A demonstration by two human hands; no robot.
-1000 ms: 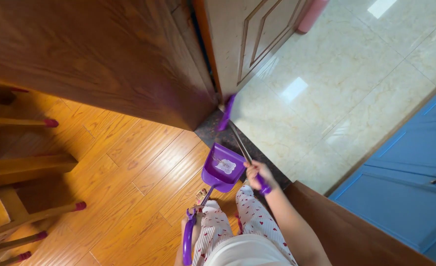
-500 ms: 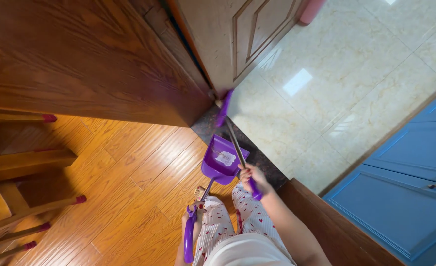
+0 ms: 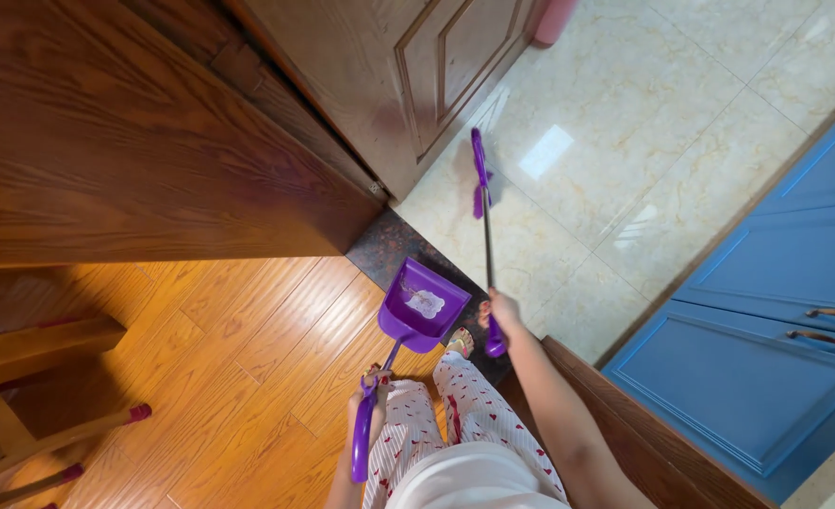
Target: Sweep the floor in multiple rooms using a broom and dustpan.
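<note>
A person in heart-print pyjama trousers point(image 3: 479, 415) stands at a doorway, seen from above, with a purple cleaning set in both hands. The right hand point(image 3: 498, 316), at centre frame, is clenched around the purple lower end of a long-handled broom point(image 3: 486, 236); its thin metal shaft runs almost straight up the frame from that grip to the purple broom head point(image 3: 478, 174), which sits on the pale marble-look tiled floor point(image 3: 625, 141) near the foot of the panelled wooden door point(image 3: 408, 66) in the upper middle. The left hand point(image 3: 368, 401), low and left of centre, grasps the curved purple handle of an upright dustpan point(image 3: 422, 311). The pan's scoop lies above and to the right of that hand, resting where the warm wood plank floor point(image 3: 248, 377) meets the dark stone threshold point(image 3: 389, 250), with a small pale wad of litter point(image 3: 426, 303) inside it.

The broom head lies well apart from the dustpan, up-frame and slightly right of it, and the broom's long axis points away from the person toward the door; the right hand is the nearer one to the pan's open mouth (the two almost side by side). A sandalled foot point(image 3: 459, 341) shows just below the scoop. Blue cabinet fronts point(image 3: 776, 311) with metal pulls fill the right edge, and red-tipped chair legs point(image 3: 78, 434) cross the lower left.
</note>
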